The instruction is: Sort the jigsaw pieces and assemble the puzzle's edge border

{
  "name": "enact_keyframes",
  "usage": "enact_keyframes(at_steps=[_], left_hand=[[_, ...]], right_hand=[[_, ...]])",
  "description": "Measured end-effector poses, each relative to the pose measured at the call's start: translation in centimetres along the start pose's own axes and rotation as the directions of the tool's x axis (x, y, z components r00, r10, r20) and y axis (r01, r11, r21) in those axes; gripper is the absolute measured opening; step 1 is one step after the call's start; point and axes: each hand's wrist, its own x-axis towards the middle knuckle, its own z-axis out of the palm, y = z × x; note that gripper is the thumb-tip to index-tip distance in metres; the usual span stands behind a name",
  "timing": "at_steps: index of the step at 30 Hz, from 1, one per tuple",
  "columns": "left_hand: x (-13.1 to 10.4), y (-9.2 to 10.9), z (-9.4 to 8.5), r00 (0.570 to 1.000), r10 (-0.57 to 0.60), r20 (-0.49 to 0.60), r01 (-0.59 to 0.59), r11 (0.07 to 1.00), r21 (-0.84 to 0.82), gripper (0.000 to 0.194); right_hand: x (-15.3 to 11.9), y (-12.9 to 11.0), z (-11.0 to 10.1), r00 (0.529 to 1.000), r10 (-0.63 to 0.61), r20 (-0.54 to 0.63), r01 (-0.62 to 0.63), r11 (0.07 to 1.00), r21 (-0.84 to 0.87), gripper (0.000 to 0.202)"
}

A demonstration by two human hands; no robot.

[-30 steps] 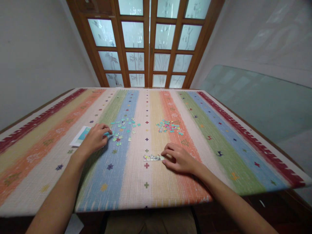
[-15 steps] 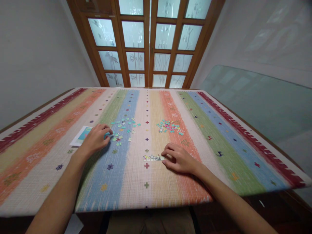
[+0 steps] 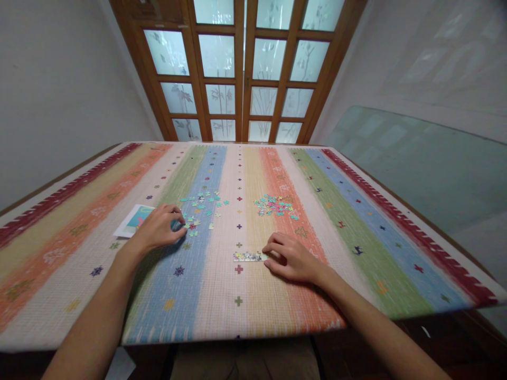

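Left hand [image 3: 159, 227]: fingers curled by the left pieces [image 3: 209, 212]; you may hold one, can't tell; a low sweep could scatter them.
Right hand [image 3: 289, 257]: fingers at the strip's [image 3: 247, 257] right end, grip unclear.
Strip: flat on the surface [image 3: 222, 295]; your sideways push could split it.

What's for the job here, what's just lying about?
Likely job:
strip of multicoloured puzzle pieces
scattered, mostly turquoise puzzle pieces
pink-and-turquoise puzzle pile
white-bordered turquoise picture card

Just there:
striped multicoloured tablecloth
wooden glass-paned doors
small white scrap
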Motion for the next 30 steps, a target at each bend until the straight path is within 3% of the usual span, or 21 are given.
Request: enact_keyframes(at_steps=[15, 22, 30], left_hand=[[0.0, 0.0, 0.1, 1.0, -0.01, 0.027, 0.009, 0.999, 0.033, 0.037], [0.0, -0.2, -0.2, 0.998, -0.054, -0.025, 0.056, 0.996, 0.071, 0.038], [-0.1, 1.2, -0.6, 0.996, 0.038, 0.075, -0.026, 0.987, -0.157, 0.034]], right_hand=[[0.0, 0.0, 0.0, 1.0, -0.006, 0.0, 0.006, 1.0, 0.007, 0.012], [0.0, 0.0, -0.1, 1.0, -0.001, 0.004, 0.001, 1.0, 0.004, 0.012], [0.0, 0.0, -0.1, 1.0, 0.002, 0.019, -0.002, 1.0, -0.015, 0.011]])
